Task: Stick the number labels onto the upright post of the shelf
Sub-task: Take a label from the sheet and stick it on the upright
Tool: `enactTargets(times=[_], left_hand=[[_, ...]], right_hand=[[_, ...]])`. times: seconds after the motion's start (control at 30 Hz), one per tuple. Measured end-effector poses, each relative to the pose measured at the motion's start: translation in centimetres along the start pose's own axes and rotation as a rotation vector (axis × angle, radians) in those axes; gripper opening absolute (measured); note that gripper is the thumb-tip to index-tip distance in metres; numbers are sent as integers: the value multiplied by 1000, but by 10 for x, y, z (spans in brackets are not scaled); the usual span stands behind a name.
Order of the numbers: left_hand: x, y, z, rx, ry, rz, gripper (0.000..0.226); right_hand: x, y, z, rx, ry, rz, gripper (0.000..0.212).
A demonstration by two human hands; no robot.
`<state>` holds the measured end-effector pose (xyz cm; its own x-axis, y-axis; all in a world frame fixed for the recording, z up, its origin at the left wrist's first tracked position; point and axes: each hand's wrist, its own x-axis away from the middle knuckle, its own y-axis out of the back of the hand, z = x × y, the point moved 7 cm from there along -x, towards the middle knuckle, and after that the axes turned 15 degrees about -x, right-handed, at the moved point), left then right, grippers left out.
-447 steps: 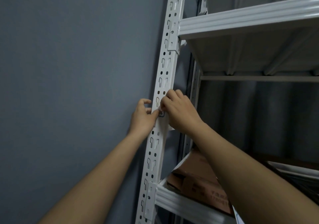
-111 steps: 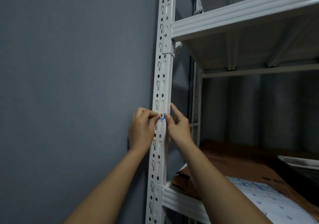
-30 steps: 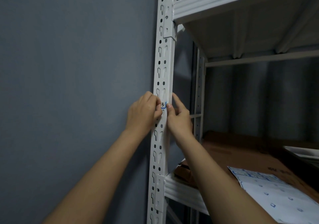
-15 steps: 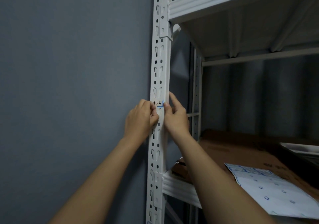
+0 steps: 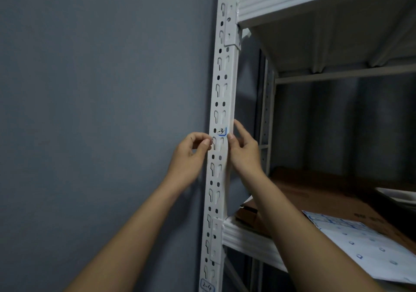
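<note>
Our left hand [image 5: 188, 156], fingers curled and holding nothing, touches the upright post [image 5: 221, 102]. Label "-3" [image 5: 221, 131] sits stuck on the post face, just above both hands. Our right hand [image 5: 244, 151], fingers loosely extended, rests against the post's edge.

Two bare forearms enter from the lower edge, no sleeves in view up to the frame's bottom. Left hand [image 5: 191, 154] and right hand [image 5: 243, 149]: no gloves, rings, watch or wristbands visible. Fingernails short, unpainted as far as the dim light shows. A small dark mark sits on the left hand's back.
</note>
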<state>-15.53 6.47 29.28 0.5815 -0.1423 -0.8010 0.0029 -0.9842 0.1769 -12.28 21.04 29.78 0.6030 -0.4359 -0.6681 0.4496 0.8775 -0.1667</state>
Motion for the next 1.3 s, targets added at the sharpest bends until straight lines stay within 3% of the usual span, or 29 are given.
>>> enactTargets(times=[0.07,0.17,0.23,0.33,0.57,0.7,0.83,1.17,1.3], left_hand=[[2,1,-3,58,9,13,23],[4,2,-9,178,37,40,21],[6,3,-13,210,42,61,20],[9,3,-21,217,41,89,16],[18,4,-32,234,50,63,15],[21,6,-38,231,38,56,16],[25,-3,-44,232,54,113,14],[40,-41,-76,-4,-93,-50,20],[47,-63,-86,37,-115,-58,22]], right_hand=[[5,2,7,36,16,24,44],[23,10,32,197,252,-58,27],[38,7,44,113,338,3,17],[49,-4,46,-6,265,149,15],[54,-3,56,-238,83,114,5],[52,1,58,-307,-108,176,3],[52,15,65,-316,-148,234,5],[65,68,56,-302,-23,-96,11],[71,92,54,-342,-5,-193,10]])
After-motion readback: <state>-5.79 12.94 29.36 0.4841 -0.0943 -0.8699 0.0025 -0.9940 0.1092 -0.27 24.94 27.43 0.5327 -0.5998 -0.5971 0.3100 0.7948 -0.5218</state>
